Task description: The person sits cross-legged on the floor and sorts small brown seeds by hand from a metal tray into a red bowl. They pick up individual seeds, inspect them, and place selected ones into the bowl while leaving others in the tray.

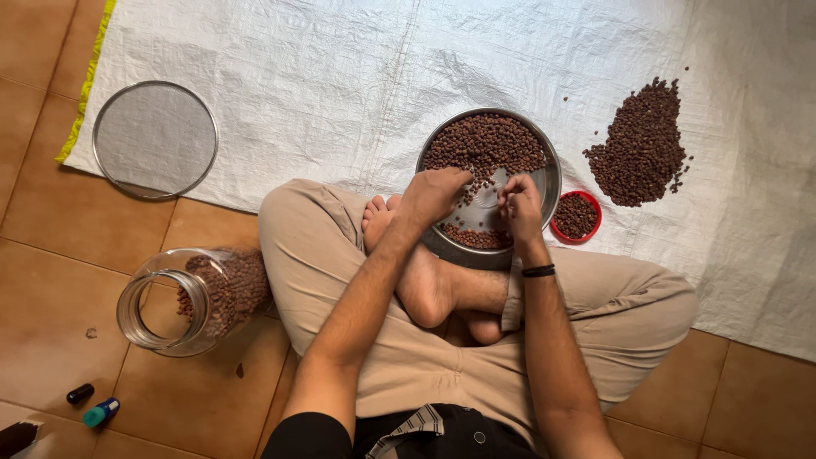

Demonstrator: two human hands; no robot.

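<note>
I sit cross-legged on the floor with a round steel plate [551, 183] in front of my feet. It holds several small brown seeds [484, 143], heaped at its far side and thin along its near rim. My left hand [433, 194] rests over the plate's near left part, fingers curled down onto the seeds. Over the near right part, my right hand [520, 208], with a black band at the wrist, has its fingertips pinched together among the seeds. What the pinch holds is too small to tell.
A small red bowl [576, 216] of seeds sits right of the plate, and a loose pile of seeds [642, 144] lies beyond it on the white sheet [323, 76]. A round mesh sieve [155, 139] lies far left. A glass jar [191, 299] of seeds lies tipped by my left knee.
</note>
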